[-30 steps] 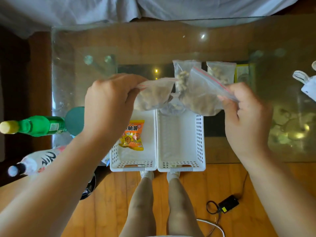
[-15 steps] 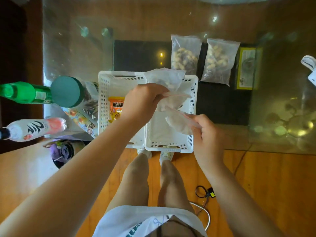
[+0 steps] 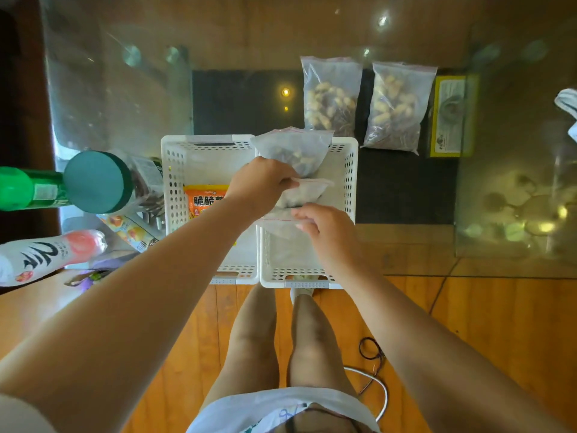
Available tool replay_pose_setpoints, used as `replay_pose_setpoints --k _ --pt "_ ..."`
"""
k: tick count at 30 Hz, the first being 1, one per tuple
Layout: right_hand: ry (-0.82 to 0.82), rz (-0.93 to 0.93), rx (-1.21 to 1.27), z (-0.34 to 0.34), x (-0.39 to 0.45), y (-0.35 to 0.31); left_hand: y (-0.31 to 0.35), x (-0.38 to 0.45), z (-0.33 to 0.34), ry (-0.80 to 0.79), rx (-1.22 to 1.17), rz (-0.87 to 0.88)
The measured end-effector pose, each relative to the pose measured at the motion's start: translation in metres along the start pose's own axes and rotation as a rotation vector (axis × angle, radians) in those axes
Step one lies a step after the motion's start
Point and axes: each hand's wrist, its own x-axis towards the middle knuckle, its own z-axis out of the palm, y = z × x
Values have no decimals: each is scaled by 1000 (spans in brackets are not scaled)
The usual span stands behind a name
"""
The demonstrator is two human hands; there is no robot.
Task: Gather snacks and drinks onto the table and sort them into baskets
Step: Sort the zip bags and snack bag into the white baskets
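Observation:
Two white perforated baskets stand side by side at the glass table's near edge: the left basket [image 3: 175,182] holds an orange snack packet [image 3: 203,198], the right basket [image 3: 349,170] is under my hands. My left hand [image 3: 262,185] grips clear zip bags of nuts [image 3: 293,151] over the right basket. My right hand [image 3: 324,232] pinches another clear bag of nuts [image 3: 278,225] lower in that basket. Two more nut bags, one [image 3: 331,95] beside the other [image 3: 396,104], lie flat on the table behind the baskets.
At the left lie a green bottle [image 3: 28,189], a jar with a teal lid [image 3: 96,182], a white and pink bottle [image 3: 46,254] and a printed packet [image 3: 131,229]. A yellow box [image 3: 449,117] sits far right. A cable [image 3: 371,354] lies on the wooden floor.
Both hands have come down from above the table with the nut bags into the right basket. The view has tilted down toward my legs.

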Motion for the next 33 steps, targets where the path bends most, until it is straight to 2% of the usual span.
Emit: replay_pose_setpoints --k 3,7,10,13,15,17,19,27,29,33 --pt "-75 11 -28 4 15 0 -3 5 -4 -36 -9 -5" --pt "-14 90 -22 6 25 0 -8 8 -8 -73 -54 -31" --pt "110 47 -49 5 17 -5 -15 3 -14 -26 -150 -54" --pt "330 -80 -120 7 -5 -11 -25 -1 -20 74 -153 -66" --pt "410 -187 -198 14 -21 -13 -29 -2 -23 127 -175 -77" --pt "368 -327 -271 26 -30 -11 -32 -2 -25 156 -169 -81" --pt "248 -381 -394 37 -28 -7 -32 -1 -25 168 -143 -73" --pt "-15 -214 -660 42 20 13 -37 0 -28 173 -131 0" --pt "-34 -219 -689 35 24 13 -40 -2 -34 190 -171 -8" --pt "68 -290 -689 27 25 2 -47 -3 -48 264 -222 13"
